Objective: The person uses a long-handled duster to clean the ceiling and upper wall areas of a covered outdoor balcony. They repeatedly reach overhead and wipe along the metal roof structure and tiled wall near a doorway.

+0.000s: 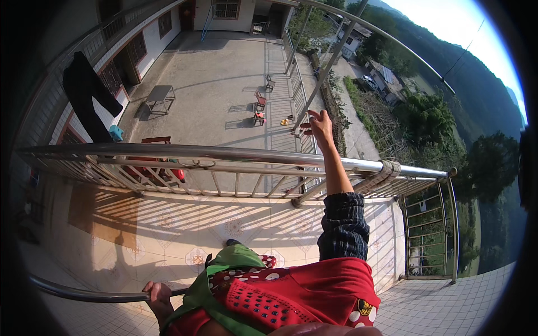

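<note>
My left hand [159, 294] is at the lower left, its fingers closed around a dark metal handrail [92, 296]. My right arm, in a dark checked sleeve, reaches out over the polished metal balcony railing [252, 156]. Past that railing is my right hand [320, 126], in the air with fingers spread and bent; nothing shows in it. Behind it a slanting metal pole [321, 80] rises, and whether the fingers touch it cannot be told. A cloth wrapping [383, 173] is tied round the railing to the right of my forearm. Black trousers [86, 92] hang beyond the railing at the left.
Below lies a concrete courtyard [210, 88] with a small table [160, 94], several chairs [260, 100] and yellow footwear [285, 122]. A brown mat [103, 214] lies on the tiled balcony floor. A barred side railing [428, 235] stands at the right.
</note>
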A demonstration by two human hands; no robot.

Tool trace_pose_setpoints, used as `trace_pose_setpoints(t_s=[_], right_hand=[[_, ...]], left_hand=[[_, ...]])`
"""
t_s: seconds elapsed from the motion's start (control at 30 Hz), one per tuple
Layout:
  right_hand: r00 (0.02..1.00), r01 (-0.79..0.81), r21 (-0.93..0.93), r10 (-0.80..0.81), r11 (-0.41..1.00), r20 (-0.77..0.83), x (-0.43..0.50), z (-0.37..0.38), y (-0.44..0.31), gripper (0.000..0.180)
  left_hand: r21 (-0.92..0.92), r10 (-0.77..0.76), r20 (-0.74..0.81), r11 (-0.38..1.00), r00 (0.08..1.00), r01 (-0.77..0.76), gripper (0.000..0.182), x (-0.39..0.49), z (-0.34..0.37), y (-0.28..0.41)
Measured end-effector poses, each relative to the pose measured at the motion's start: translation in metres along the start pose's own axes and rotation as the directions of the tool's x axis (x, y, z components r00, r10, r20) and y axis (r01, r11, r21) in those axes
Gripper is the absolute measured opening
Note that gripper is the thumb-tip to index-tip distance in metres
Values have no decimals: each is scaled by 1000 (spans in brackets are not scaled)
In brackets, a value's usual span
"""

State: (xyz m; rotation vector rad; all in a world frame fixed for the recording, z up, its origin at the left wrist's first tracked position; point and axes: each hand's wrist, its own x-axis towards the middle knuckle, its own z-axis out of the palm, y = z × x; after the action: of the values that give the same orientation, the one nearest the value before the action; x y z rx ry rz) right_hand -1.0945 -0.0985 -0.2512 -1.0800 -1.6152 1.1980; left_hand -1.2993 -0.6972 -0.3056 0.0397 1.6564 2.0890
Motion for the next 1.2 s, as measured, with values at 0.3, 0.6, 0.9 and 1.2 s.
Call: trace_pose_setpoints(t_s=[0.3,0.6,0.9,1.2], right_hand=[[799,449,-184,-485,874,-355,25,-292,-338,49],[825,472,-176,-503,864,-258,1,-325,-351,76],[727,425,-208,-469,881,-502,-18,-275,-335,16],[901,319,-671,6,670,435,-116,-59,53,18]], left_hand=[[-85,65,270,995,961,-43,26,13,19,2],[-113,53,424,994,904,-5,31,19,28,5],[-87,13,340,996,940,17,36,15,22,4],[-195,100,555,981,826,12,33,36,10,-7]])
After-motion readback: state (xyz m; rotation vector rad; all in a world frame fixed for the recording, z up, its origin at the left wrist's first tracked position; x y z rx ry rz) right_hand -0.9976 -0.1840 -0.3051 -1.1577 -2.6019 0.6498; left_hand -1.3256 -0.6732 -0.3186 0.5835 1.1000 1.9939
